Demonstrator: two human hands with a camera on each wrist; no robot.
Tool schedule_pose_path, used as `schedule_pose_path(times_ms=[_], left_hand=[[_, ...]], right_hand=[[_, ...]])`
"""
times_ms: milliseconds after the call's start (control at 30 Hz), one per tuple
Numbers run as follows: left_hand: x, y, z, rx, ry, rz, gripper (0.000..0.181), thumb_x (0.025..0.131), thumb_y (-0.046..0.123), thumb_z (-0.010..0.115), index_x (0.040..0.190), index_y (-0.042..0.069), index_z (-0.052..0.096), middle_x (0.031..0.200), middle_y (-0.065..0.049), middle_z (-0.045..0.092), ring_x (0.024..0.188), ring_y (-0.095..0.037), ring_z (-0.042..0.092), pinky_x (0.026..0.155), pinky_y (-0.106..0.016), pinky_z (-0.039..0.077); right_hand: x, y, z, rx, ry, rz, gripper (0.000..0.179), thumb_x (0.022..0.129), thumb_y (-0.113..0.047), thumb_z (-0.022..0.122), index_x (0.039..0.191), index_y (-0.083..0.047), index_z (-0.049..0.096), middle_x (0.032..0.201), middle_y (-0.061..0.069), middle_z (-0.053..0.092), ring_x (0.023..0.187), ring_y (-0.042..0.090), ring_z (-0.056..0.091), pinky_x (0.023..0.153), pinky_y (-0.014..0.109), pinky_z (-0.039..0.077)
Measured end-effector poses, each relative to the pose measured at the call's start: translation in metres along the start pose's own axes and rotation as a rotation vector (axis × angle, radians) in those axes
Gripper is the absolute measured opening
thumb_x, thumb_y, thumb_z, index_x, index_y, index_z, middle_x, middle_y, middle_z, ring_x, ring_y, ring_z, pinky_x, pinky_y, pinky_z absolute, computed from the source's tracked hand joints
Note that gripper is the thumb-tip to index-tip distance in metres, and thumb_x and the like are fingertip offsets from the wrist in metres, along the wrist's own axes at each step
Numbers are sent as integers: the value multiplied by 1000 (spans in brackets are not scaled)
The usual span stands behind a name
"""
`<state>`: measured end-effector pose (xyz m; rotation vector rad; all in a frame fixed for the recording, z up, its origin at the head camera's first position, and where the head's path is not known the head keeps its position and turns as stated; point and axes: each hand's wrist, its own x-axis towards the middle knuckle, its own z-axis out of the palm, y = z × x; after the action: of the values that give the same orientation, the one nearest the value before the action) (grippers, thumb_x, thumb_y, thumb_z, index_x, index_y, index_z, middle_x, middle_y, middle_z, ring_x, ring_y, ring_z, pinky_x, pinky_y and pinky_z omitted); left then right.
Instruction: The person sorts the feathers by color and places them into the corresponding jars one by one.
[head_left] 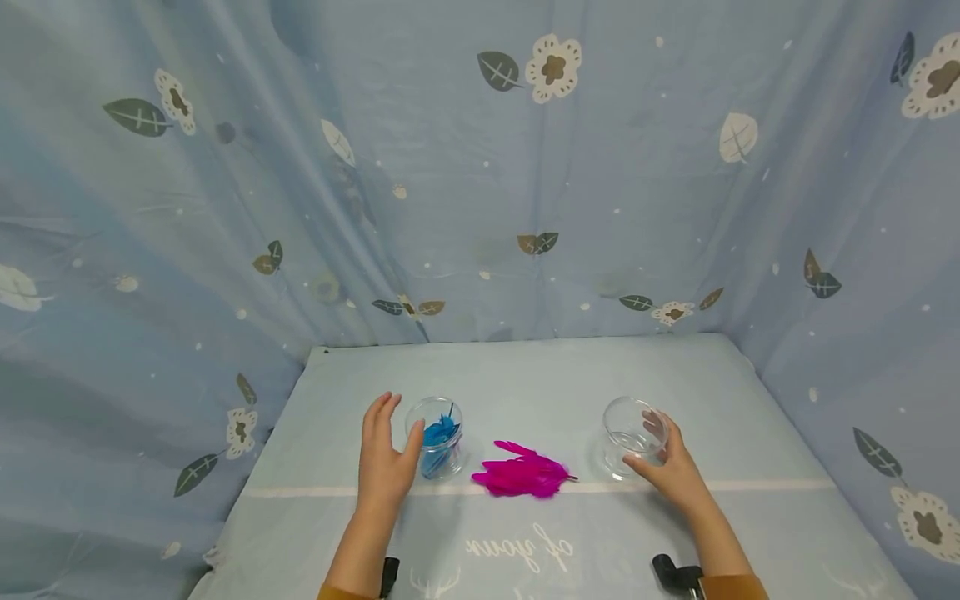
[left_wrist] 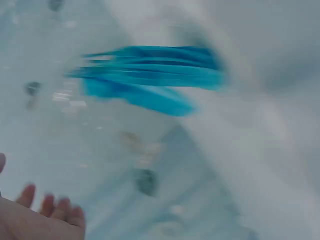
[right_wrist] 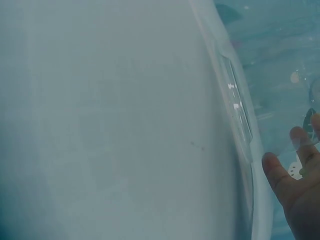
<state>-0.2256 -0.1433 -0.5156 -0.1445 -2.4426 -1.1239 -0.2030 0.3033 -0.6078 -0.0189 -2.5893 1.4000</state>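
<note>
Blue feathers [head_left: 440,433] stand in a clear cup [head_left: 448,468] left of the middle; the left wrist view shows these feathers [left_wrist: 155,70] blurred. My left hand [head_left: 386,467] is just left of that cup, thumb and fingers spread apart. A second clear cup [head_left: 618,437], with no feathers visible in it, stands on the right. My right hand [head_left: 671,467] holds it from the right side, thumb in front and fingertips showing through the wall. Spread fingers [right_wrist: 280,172] appear at the edge of the right wrist view. Between the cups lies a bunch of magenta feathers [head_left: 525,475].
A pale blue cloth with a white stripe and lettering covers the table [head_left: 540,375]. Patterned blue curtains [head_left: 480,167] hang behind it and at both sides. Dark devices [head_left: 675,575] sit at both wrists.
</note>
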Motion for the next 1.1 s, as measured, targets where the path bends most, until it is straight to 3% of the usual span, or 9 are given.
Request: schedule_pose_path(times_ms=[100, 167, 233, 433, 567, 667, 767, 967, 1100], left_hand=[[2, 28, 2, -18, 14, 217, 34, 95, 21, 67, 127, 11, 62, 136, -6, 56, 128, -26, 53, 105, -49, 47], [2, 43, 10, -8, -54, 296, 26, 94, 19, 68, 119, 12, 67, 127, -3, 61, 121, -23, 58, 102, -44, 50], [1, 54, 23, 36, -176, 309, 24, 94, 23, 67, 117, 15, 68, 123, -1, 63, 118, -20, 60, 100, -41, 52], [-7, 64, 78, 268, -600, 233, 29, 92, 36, 68, 116, 20, 69, 118, 2, 66, 113, -19, 61, 96, -38, 54], [-11, 63, 115, 431, -733, 354, 28, 89, 38, 71, 110, 20, 71, 102, 4, 67, 96, -14, 62, 87, -31, 55], [-14, 61, 136, 536, -774, 466, 23, 90, 38, 71, 104, 20, 72, 92, 5, 65, 85, -12, 58, 80, -27, 52], [-19, 61, 150, 601, -788, 520, 21, 89, 38, 71, 101, 20, 72, 88, 6, 63, 82, -12, 57, 78, -24, 51], [-25, 62, 162, 709, -717, 586, 13, 93, 31, 66, 99, 21, 71, 90, 6, 64, 82, -13, 57, 81, -24, 51], [-27, 60, 168, 723, -704, 591, 10, 93, 27, 65, 98, 22, 71, 90, 6, 64, 81, -13, 56, 79, -24, 51]], right_hand=[[1, -1, 0, -8, -7, 5, 104, 81, -34, 82, 155, -8, 14, 157, 20, 34, 142, 45, 31, 109, 68, 30], [1, -1, 0, -10, -7, 8, 104, 80, -34, 82, 155, -8, 15, 156, 19, 34, 142, 45, 32, 109, 68, 30], [1, -1, 1, -8, -8, 8, 103, 81, -33, 82, 155, -8, 15, 156, 18, 35, 142, 44, 32, 110, 67, 30], [-1, -4, 1, -6, -7, 6, 101, 81, -31, 82, 154, -8, 16, 156, 19, 35, 142, 44, 32, 110, 66, 30], [0, -6, 1, -6, -2, 4, 101, 81, -31, 81, 154, -7, 16, 156, 21, 35, 142, 45, 32, 110, 67, 29], [0, -6, 1, -2, 4, -2, 101, 81, -33, 82, 154, -7, 16, 155, 21, 35, 142, 45, 32, 110, 67, 30], [0, -6, 2, 3, 5, -5, 101, 81, -34, 82, 154, -7, 17, 155, 21, 35, 142, 45, 32, 110, 67, 30], [0, -3, 3, -11, 9, -1, 102, 81, -35, 82, 154, -8, 17, 155, 21, 37, 141, 45, 33, 109, 65, 32], [-1, -1, 2, -6, 7, 11, 103, 81, -32, 82, 155, -7, 14, 155, 21, 36, 142, 46, 32, 109, 66, 31]])
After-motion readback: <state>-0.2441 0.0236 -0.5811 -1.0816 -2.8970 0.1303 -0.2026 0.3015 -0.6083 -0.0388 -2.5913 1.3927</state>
